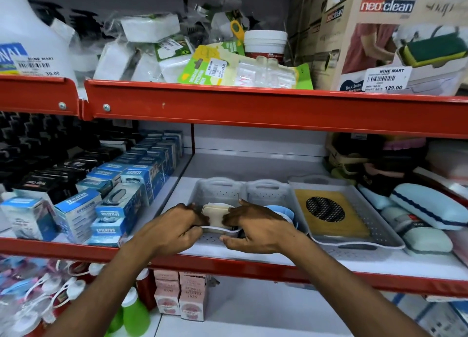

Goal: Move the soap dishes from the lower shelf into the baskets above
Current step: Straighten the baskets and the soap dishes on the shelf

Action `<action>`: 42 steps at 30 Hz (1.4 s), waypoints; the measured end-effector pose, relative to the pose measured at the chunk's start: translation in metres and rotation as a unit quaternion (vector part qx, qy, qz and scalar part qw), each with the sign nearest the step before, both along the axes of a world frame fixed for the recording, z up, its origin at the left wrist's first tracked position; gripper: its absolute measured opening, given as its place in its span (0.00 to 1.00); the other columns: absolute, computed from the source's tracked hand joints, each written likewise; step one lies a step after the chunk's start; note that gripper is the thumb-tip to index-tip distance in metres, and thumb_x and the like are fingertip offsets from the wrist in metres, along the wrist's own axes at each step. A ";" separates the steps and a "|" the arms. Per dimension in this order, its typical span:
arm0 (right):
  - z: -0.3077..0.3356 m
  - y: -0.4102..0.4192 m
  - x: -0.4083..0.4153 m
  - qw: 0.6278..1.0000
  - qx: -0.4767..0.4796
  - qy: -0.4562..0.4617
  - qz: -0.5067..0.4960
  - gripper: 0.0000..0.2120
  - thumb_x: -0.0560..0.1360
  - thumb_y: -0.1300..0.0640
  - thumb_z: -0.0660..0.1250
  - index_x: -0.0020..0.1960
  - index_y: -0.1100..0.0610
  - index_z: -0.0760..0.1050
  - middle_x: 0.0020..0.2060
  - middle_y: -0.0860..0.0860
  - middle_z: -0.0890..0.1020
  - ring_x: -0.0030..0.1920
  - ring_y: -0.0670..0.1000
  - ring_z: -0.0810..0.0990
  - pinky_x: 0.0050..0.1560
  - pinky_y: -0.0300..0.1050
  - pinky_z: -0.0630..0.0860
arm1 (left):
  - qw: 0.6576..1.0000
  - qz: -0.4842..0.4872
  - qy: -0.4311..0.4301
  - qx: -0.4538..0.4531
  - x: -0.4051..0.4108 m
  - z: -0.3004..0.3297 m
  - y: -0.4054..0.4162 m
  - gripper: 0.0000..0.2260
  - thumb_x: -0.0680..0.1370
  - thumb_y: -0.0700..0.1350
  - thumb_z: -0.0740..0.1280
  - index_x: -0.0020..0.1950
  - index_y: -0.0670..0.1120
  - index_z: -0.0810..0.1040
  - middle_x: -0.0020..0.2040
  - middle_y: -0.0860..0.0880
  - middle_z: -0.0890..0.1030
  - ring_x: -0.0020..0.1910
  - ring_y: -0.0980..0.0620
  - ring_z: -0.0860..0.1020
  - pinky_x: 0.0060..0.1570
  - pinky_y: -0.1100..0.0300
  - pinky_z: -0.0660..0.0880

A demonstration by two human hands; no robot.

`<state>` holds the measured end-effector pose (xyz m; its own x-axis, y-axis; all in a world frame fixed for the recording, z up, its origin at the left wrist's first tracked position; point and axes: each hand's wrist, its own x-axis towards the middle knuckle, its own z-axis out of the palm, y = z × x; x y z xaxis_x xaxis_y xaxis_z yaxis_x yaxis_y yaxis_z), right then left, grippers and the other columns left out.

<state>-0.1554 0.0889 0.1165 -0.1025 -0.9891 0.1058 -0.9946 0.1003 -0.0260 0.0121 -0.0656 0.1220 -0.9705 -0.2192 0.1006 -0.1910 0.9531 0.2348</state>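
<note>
From the head view, both my hands are on the middle shelf (253,257), at the front of the leftmost grey basket (217,192). My left hand (177,231) has its fingers curled tight around the left end of a cream soap dish (215,216), and my right hand (253,226) pinches its right end, thumb low by the basket's front rim and fingers on top. The dish sits inside that basket, near its front, with a thin white rim curving beneath it; I cannot tell whether that rim belongs to the dish or to the basket.

Just right of my right hand, blue soap dishes (281,211) lie in the second grey basket (268,192), partly hidden by my knuckles. Further right, a wider grey tray (374,225) holds a wooden board (329,214) with a dark mesh circle. Blue boxes (111,205) stand in rows to the left. Below, on the lower shelf, pink cartons (181,296) stand beside green bottles (134,316).
</note>
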 end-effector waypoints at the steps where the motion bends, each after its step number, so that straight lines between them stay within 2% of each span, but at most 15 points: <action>1: -0.001 0.000 -0.001 1.000 0.002 0.004 -0.001 0.24 0.76 0.36 0.57 0.47 0.55 0.78 0.47 0.53 0.83 0.45 0.54 0.77 0.51 0.43 0.68 | 1.000 0.003 0.000 -0.001 0.000 0.000 0.001 0.18 0.73 0.54 0.52 0.47 0.46 0.78 0.40 0.47 0.80 0.39 0.51 0.77 0.42 0.48 0.76; 7: 0.004 0.010 0.001 1.000 0.014 -0.006 -0.021 0.28 0.75 0.32 0.56 0.58 0.54 0.77 0.58 0.52 0.82 0.60 0.53 0.76 0.66 0.52 0.71 | 1.000 0.012 -0.006 0.019 0.004 0.000 0.006 0.18 0.74 0.53 0.53 0.49 0.48 0.79 0.40 0.48 0.81 0.38 0.52 0.77 0.42 0.47 0.78; 9: 0.007 0.026 0.007 0.999 -0.027 -0.020 -0.033 0.31 0.76 0.32 0.57 0.68 0.53 0.71 0.69 0.51 0.76 0.72 0.52 0.68 0.77 0.50 0.61 | 1.000 0.009 0.005 0.020 0.008 0.002 0.013 0.18 0.74 0.52 0.55 0.56 0.48 0.79 0.50 0.47 0.83 0.47 0.51 0.80 0.48 0.47 0.79; 11: 0.011 0.045 0.014 0.995 -0.067 -0.028 -0.066 0.34 0.76 0.32 0.58 0.76 0.50 0.63 0.77 0.47 0.66 0.78 0.48 0.58 0.77 0.43 0.48 | 0.999 0.008 0.034 -0.004 0.011 -0.002 0.019 0.21 0.74 0.52 0.57 0.64 0.49 0.77 0.62 0.47 0.82 0.60 0.49 0.78 0.59 0.49 0.78; 13: 0.010 0.062 0.022 0.990 -0.088 -0.024 -0.108 0.33 0.78 0.35 0.58 0.78 0.48 0.59 0.78 0.45 0.63 0.79 0.48 0.55 0.76 0.43 0.49 | 0.996 0.022 0.066 -0.046 0.014 -0.010 0.027 0.26 0.74 0.55 0.57 0.71 0.53 0.73 0.70 0.51 0.79 0.69 0.51 0.74 0.69 0.52 0.72; 16: 0.001 0.076 0.028 0.981 -0.090 -0.015 -0.173 0.29 0.80 0.41 0.58 0.78 0.48 0.59 0.77 0.45 0.65 0.78 0.50 0.59 0.77 0.47 0.56 | 0.989 0.044 0.110 -0.089 0.013 -0.025 0.041 0.25 0.75 0.53 0.59 0.72 0.55 0.73 0.69 0.54 0.79 0.68 0.51 0.76 0.69 0.53 0.70; 18: -0.007 0.077 0.031 0.976 -0.090 -0.009 -0.200 0.24 0.79 0.48 0.62 0.74 0.49 0.67 0.72 0.47 0.74 0.72 0.51 0.71 0.72 0.49 0.67 | 0.987 0.040 0.120 -0.094 0.008 -0.033 0.049 0.21 0.75 0.48 0.65 0.69 0.54 0.76 0.64 0.54 0.83 0.61 0.51 0.80 0.64 0.52 0.76; 20: -0.014 0.074 0.030 0.972 -0.084 -0.001 -0.221 0.19 0.71 0.57 0.69 0.62 0.50 0.78 0.56 0.50 0.85 0.54 0.53 0.83 0.53 0.48 0.80 | 0.987 0.038 0.122 -0.095 0.003 -0.037 0.053 0.21 0.74 0.40 0.69 0.67 0.52 0.79 0.60 0.52 0.85 0.55 0.50 0.82 0.57 0.51 0.82; 22: -0.016 0.072 0.031 0.965 -0.074 0.013 -0.250 0.19 0.60 0.64 0.74 0.50 0.50 0.82 0.42 0.49 0.87 0.41 0.54 0.84 0.37 0.44 0.81 | 0.986 0.052 0.129 -0.093 -0.001 -0.037 0.055 0.23 0.70 0.34 0.72 0.63 0.51 0.82 0.55 0.52 0.87 0.50 0.50 0.82 0.50 0.52 0.84; 23: -0.015 0.071 0.030 0.964 -0.070 0.013 -0.256 0.21 0.58 0.67 0.73 0.49 0.51 0.83 0.41 0.50 0.87 0.41 0.54 0.85 0.36 0.44 0.80 | 0.985 0.061 0.135 -0.093 -0.002 -0.036 0.056 0.24 0.68 0.32 0.74 0.61 0.50 0.83 0.53 0.53 0.87 0.48 0.51 0.83 0.48 0.54 0.84; 29: -0.015 0.079 0.044 0.967 -0.110 -0.026 -0.229 0.26 0.69 0.69 0.65 0.62 0.48 0.79 0.58 0.49 0.83 0.58 0.55 0.81 0.52 0.48 0.79 | 0.983 0.067 0.150 -0.082 0.011 -0.034 0.068 0.19 0.68 0.32 0.73 0.54 0.51 0.85 0.49 0.53 0.87 0.46 0.52 0.85 0.42 0.58 0.83; 32: -0.014 0.087 0.050 0.967 -0.126 -0.053 -0.213 0.24 0.66 0.69 0.67 0.56 0.48 0.81 0.53 0.49 0.85 0.52 0.55 0.83 0.47 0.49 0.80 | 0.984 0.068 0.150 -0.062 0.021 -0.032 0.074 0.16 0.70 0.35 0.70 0.52 0.52 0.84 0.48 0.55 0.86 0.46 0.53 0.84 0.42 0.60 0.81; 37: -0.006 0.105 0.057 0.962 -0.172 -0.094 -0.192 0.19 0.72 0.54 0.66 0.62 0.48 0.78 0.59 0.45 0.83 0.59 0.48 0.79 0.58 0.43 0.76 | 0.984 0.077 0.150 -0.053 0.025 -0.031 0.079 0.16 0.72 0.39 0.64 0.54 0.52 0.83 0.49 0.56 0.85 0.48 0.54 0.83 0.44 0.59 0.81; 40: -0.003 0.124 0.040 0.933 -0.238 -0.088 -0.256 0.18 0.72 0.53 0.68 0.62 0.50 0.79 0.57 0.46 0.83 0.57 0.48 0.78 0.56 0.44 0.76 | 0.984 0.083 0.149 -0.050 0.026 -0.029 0.080 0.16 0.72 0.41 0.62 0.55 0.53 0.83 0.51 0.56 0.86 0.50 0.54 0.83 0.47 0.58 0.82; 42: -0.004 0.137 0.022 0.916 -0.219 -0.052 -0.332 0.17 0.71 0.57 0.68 0.60 0.53 0.80 0.55 0.51 0.84 0.55 0.53 0.78 0.55 0.48 0.76 | 0.985 0.087 0.144 -0.045 0.026 -0.028 0.081 0.16 0.73 0.42 0.62 0.56 0.53 0.83 0.52 0.56 0.86 0.51 0.54 0.83 0.50 0.57 0.81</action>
<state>-0.1337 0.2261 0.1125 -0.6989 -0.5698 0.4324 -0.7074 0.6401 -0.2998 0.0382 0.0158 0.0936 -0.8477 -0.3570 0.3922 -0.2907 0.9313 0.2194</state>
